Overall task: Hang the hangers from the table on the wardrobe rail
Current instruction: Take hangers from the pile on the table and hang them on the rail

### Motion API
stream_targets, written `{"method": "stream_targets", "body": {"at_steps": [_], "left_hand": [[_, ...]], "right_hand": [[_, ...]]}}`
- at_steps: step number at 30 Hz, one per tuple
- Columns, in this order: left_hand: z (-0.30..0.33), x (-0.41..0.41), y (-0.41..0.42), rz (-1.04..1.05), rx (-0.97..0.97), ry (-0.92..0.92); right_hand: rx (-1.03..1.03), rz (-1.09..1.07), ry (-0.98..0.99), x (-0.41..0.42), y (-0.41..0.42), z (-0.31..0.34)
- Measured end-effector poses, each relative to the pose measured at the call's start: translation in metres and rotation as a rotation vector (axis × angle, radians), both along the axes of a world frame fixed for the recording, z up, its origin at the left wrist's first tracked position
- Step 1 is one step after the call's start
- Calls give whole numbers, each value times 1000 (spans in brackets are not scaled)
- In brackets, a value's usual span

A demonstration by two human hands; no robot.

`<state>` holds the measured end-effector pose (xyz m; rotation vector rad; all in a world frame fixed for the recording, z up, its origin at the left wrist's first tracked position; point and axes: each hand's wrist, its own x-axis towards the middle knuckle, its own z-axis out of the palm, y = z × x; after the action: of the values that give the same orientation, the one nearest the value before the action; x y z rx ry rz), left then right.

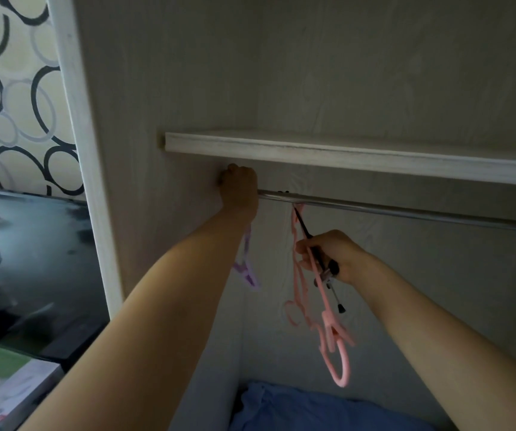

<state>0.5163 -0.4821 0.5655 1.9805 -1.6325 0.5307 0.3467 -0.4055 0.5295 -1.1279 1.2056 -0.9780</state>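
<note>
A silver wardrobe rail (390, 209) runs under a pale shelf (343, 157). My left hand (239, 189) is raised at the rail's left end, fingers curled at the top of a purple hanger (246, 269) that dangles below my wrist; its hook is hidden by the hand. My right hand (328, 255) grips a pink hanger (333, 331) together with a black clip hanger (319, 259). Both hooks reach up to the rail at about its left third.
The wardrobe's left wall (157, 150) is right beside my left hand. A blue cloth (312, 412) lies at the wardrobe bottom. Outside, at the left, a dark glossy surface (39, 259) and boxes (8, 387) sit below patterned wallpaper.
</note>
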Motion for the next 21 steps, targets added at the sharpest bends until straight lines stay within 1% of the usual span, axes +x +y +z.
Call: {"method": "stream_targets", "body": {"at_steps": [6, 10, 13, 15, 18, 21], "left_hand": [[-3, 1, -3, -17, -26, 78], [-6, 2, 6, -74, 75, 87], [-15, -2, 16, -131, 200, 134], [-30, -5, 18, -117, 222, 60], [-50, -8, 12, -56, 170, -63], [-57, -10, 11, 26, 166, -156]], "right_hand": [[5, -4, 10, -3, 1, -2], [6, 13, -22, -3, 4, -1], [-7, 16, -17, -2, 4, -1], [-11, 19, -17, -1, 4, -1], [-4, 32, -29, 1, 4, -4], [-2, 51, -17, 1, 6, -7]]}}
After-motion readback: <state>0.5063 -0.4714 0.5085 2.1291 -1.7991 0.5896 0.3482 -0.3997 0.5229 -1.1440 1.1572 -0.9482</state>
